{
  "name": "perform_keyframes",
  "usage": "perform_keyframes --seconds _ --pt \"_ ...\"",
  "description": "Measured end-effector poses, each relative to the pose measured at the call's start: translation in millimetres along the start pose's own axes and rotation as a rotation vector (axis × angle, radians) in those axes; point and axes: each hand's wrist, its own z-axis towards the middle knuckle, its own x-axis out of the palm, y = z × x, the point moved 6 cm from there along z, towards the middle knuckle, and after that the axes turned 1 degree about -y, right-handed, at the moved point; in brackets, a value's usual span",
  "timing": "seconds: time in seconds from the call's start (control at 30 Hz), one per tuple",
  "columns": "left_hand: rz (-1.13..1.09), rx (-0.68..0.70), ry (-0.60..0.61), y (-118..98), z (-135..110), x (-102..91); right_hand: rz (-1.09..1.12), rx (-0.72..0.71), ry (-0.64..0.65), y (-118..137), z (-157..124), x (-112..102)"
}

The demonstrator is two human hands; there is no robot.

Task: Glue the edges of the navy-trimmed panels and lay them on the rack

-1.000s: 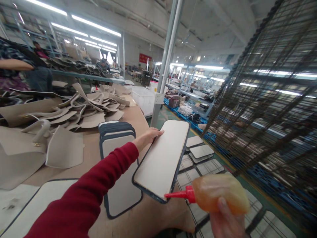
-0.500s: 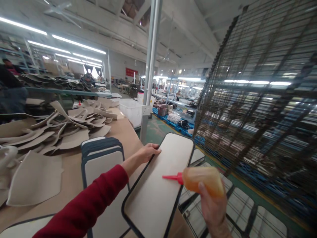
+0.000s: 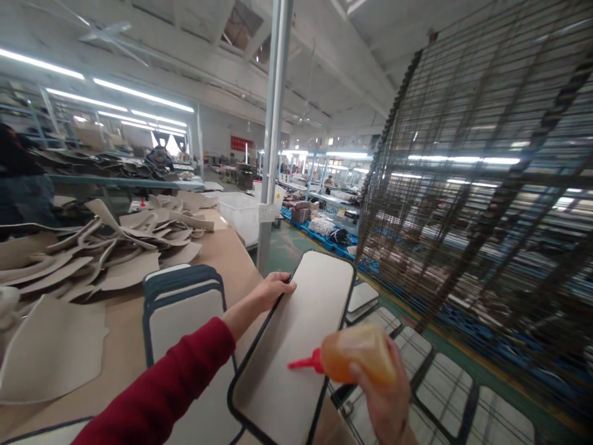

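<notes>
My left hand grips the upper left edge of a long rounded panel, pale inside with a dark rim, and holds it tilted. Closed around a squeeze bottle of amber liquid, my right hand keeps it on its side over the panel. The bottle's red nozzle points left above the pale surface; whether its tip touches cannot be made out. To the left, a stack of similar dark-rimmed panels lies on the table.
Curved beige pieces are heaped on the table's left side. A metal post and a white bin stand beyond the table edge. At right rises a wire rack, with several pale panels on its lower section.
My right hand has brought the bottle down and left across the panel, toward its lower half. My left hand keeps its hold on the edge. The whole view has shifted slightly.
</notes>
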Motion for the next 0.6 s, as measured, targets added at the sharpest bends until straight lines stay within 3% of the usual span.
perform_keyframes --seconds 0.07,0.17,0.23,0.3,0.4,0.43,0.6 --pt "0.005 -0.003 -0.005 1.3 -0.9 -3.6 -0.008 -0.05 -0.023 5.7 0.2 -4.6" --pt "-0.01 -0.012 0.043 0.7 -5.0 -1.4 0.121 -0.106 -0.248 11.2 27.4 -20.2" --pt "-0.019 -0.018 0.049 -2.2 -7.1 -1.2 0.141 -0.105 -0.283 8.6 36.7 -24.6" --pt "-0.009 -0.024 0.014 -5.8 -7.5 -5.4 0.127 -0.035 -0.174 1.3 27.7 -22.1" --pt "0.007 -0.032 -0.045 -9.0 -6.9 -15.0 0.085 0.102 0.092 -4.1 -0.8 -9.9" --pt "0.005 -0.04 -0.06 -9.1 -6.7 -17.6 0.098 0.111 0.101 -0.5 -4.7 -8.4" --pt "-0.029 -0.091 -0.14 -6.2 -4.5 -25.6 0.241 -0.037 -0.175 28.3 21.7 -10.4"
